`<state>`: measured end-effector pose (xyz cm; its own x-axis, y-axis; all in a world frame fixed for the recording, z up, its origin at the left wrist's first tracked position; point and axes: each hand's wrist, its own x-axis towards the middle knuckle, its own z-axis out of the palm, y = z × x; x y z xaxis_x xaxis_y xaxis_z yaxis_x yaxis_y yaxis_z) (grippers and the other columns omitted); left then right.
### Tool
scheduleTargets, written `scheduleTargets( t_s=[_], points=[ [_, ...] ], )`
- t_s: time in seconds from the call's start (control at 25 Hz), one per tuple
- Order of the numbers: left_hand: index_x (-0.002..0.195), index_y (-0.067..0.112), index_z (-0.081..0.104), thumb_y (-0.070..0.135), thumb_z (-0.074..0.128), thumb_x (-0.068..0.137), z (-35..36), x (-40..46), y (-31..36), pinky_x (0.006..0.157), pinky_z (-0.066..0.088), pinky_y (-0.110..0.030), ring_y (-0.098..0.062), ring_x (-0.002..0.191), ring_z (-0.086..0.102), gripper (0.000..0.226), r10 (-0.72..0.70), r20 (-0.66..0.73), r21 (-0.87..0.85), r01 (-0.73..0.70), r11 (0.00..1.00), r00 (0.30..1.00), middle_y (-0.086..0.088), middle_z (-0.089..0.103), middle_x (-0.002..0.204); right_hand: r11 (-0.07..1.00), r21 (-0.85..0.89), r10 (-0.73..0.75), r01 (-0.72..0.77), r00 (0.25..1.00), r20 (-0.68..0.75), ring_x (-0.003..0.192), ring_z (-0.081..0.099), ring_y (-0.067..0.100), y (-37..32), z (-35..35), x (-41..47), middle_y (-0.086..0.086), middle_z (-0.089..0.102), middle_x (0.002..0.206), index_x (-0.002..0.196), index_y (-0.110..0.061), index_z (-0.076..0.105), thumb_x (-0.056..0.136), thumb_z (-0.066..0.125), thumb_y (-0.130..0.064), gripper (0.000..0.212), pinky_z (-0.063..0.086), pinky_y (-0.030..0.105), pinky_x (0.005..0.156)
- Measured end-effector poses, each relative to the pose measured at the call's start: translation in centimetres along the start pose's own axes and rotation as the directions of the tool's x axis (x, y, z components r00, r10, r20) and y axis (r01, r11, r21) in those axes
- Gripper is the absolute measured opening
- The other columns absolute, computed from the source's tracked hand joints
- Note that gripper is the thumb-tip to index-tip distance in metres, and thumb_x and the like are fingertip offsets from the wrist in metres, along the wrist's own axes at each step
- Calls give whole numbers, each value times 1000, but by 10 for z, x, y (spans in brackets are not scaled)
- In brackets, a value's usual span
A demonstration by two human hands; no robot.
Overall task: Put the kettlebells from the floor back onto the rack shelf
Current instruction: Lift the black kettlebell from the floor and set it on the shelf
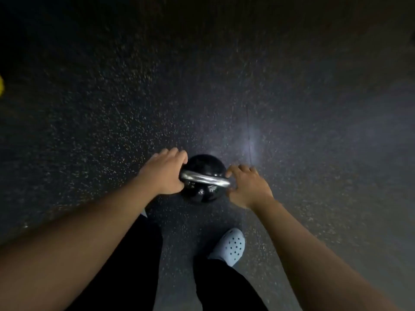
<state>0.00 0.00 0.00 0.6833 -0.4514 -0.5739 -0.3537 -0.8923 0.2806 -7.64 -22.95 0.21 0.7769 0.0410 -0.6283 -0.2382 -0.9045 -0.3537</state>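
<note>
Dark speckled floor (112, 122): fills the view. Black kettlebell (203, 164): low between both hands, ahead of a white clog (231, 245); whether it touches the floor, cannot tell. Left hand (166, 173): wrapped around the silver handle (205, 179) end. Right hand (249, 187): fingers spread, touching the other end.

There is one view only, from a wide-angle camera worn on the person's head. It faces steeply downward at the speckled floor (292, 90), which fills the far and side parts of the picture and bends at the edges. The forearms enter from the near corners, and a white shoe (231, 245) sits near, almost underneath.
</note>
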Motion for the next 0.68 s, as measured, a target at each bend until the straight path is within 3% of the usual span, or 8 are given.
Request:
scheduleTargets(
  t_s=[0.16, 0.28, 0.4, 0.56, 0.68],
  points=[
    [113, 23, 46, 29, 72, 72, 81, 59, -17, 89, 41, -37, -20, 106, 44, 49, 36, 91, 21, -38, 999, 995, 4, 46, 111, 995, -98, 18, -13, 999, 51, 122, 42, 32, 18, 73, 64, 6, 47, 130, 130, -24, 46, 78, 63, -30, 54, 41, 50, 101],
    [83, 20, 55, 21, 68, 79, 106, 82, -26, 74, 46, -34, -18, 93, 52, 14, 106, 72, -145, -95, 985, 992, 7, 53, 93, 998, 49, 39, -42, 998, 51, 102, 61, 27, 27, 92, 87, 8, 63, 112, 115, -17, 60, 81, 66, -22, 35, 53, 42, 89],
    [66, 25, 54, 17, 68, 76, 88, 84, -33, 59, 45, -32, -16, 71, 59, 18, 171, 221, -254, -113, 961, 960, 6, 59, 77, 993, 107, 36, -49, 992, 120, 79, 66, 18, 15, 79, 85, 4, 70, 92, 103, -15, 66, 81, 70, -15, 22, 54, 25, 71],
    [58, 25, 53, 22, 69, 71, 21, 65, -32, 49, 38, -26, -10, 54, 56, 21, 189, 224, -304, -115, 946, 956, 6, 59, 62, 976, 207, 52, -63, 997, 59, 58, 60, 8, -18, 29, 61, -9, 61, 65, 77, -22, 62, 76, 70, -15, 10, 42, 10, 49],
    [54, 24, 51, 17, 68, 70, -60, 43, -21, 44, 38, -24, -9, 46, 52, 24, 203, 174, -340, -134, 931, 964, 7, 56, 54, 962, 265, 85, -65, 994, -62, 57, 65, 15, -55, -40, 38, 0, 67, 62, 73, -13, 69, 69, 69, -19, 8, 51, 21, 51]
  ],
)
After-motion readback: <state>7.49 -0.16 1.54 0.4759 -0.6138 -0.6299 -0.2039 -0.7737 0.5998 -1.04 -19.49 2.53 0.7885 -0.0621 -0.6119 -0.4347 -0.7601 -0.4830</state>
